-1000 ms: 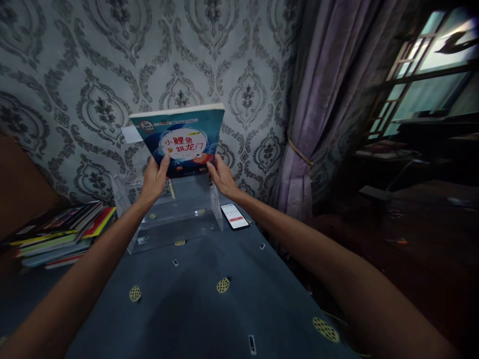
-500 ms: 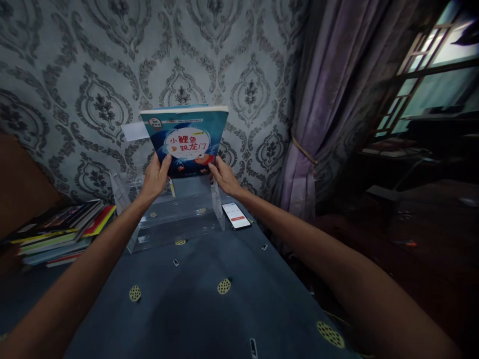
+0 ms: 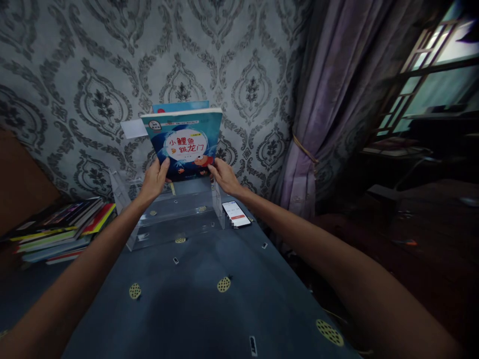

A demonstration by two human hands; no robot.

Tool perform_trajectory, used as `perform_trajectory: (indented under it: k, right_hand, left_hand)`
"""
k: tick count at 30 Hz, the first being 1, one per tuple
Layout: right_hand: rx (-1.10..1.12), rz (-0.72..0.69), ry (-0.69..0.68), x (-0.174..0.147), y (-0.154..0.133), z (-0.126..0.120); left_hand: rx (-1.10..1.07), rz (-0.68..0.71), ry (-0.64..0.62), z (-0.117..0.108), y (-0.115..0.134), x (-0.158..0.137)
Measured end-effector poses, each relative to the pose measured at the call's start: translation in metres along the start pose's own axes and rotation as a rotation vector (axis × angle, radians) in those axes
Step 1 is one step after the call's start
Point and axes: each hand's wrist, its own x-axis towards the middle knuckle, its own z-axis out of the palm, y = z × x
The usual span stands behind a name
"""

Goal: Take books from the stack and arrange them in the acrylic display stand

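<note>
A blue picture book point(image 3: 183, 127) with red Chinese lettering in a white oval is held up, cover facing me. My left hand point(image 3: 156, 178) grips its lower left corner, thumb on the cover. At the lower right corner my right hand point(image 3: 223, 175) closes on it the same way; the fingers behind the book are hidden. Another light blue book point(image 3: 183, 105) shows above its top edge, behind it. Below and around the hands stands a clear plastic rack point(image 3: 219, 207) on the table.
A phone point(image 3: 236, 214) with a lit screen lies right of the rack. To the left is a stack of books point(image 3: 63, 232). The dark blue tablecloth point(image 3: 179, 309) carries yellow patterns. A patterned wall point(image 3: 254, 89) is behind, with a purple curtain point(image 3: 307, 164) at its right.
The held book has shifted slightly down and left, so more of the light blue book behind it shows. Both hands keep their grip.
</note>
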Motion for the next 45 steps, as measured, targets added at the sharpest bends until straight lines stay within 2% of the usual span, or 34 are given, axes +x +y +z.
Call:
perform_trajectory:
  k: [3, 11, 20, 24, 28, 34, 37, 45]
  right_hand:
    - [-0.022, 0.014, -0.003, 0.0, 0.002, 0.0]
    - [-0.021, 0.044, 0.003, 0.002, 0.005, -0.002]
    - [-0.014, 0.101, 0.041, 0.002, 0.009, 0.001]
    - [-0.017, 0.102, 0.055, 0.002, 0.01, 0.003]
    - [-0.033, 0.093, 0.082, -0.001, 0.013, 0.005]
    - [-0.023, 0.151, 0.063, -0.003, 0.015, 0.007]
    - [-0.037, 0.165, 0.061, -0.002, 0.013, 0.006]
    - [-0.055, 0.136, 0.164, 0.004, 0.008, 0.005]
  left_hand:
    - [0.023, -0.012, -0.051, -0.002, -0.001, -0.001]
    - [0.291, 0.011, -0.117, -0.02, 0.004, 0.01]
    - [0.475, -0.073, -0.237, -0.013, 0.002, 0.012]
    - [0.687, -0.07, -0.268, -0.015, 0.007, 0.007]
    - [0.961, -0.121, -0.339, -0.016, 0.021, 0.001]
    - [1.07, -0.126, -0.43, -0.015, 0.031, -0.004]
    - [1.08, -0.153, -0.417, -0.016, 0.038, -0.003]
    - [0.922, -0.245, -0.193, -0.017, 0.058, 0.012]
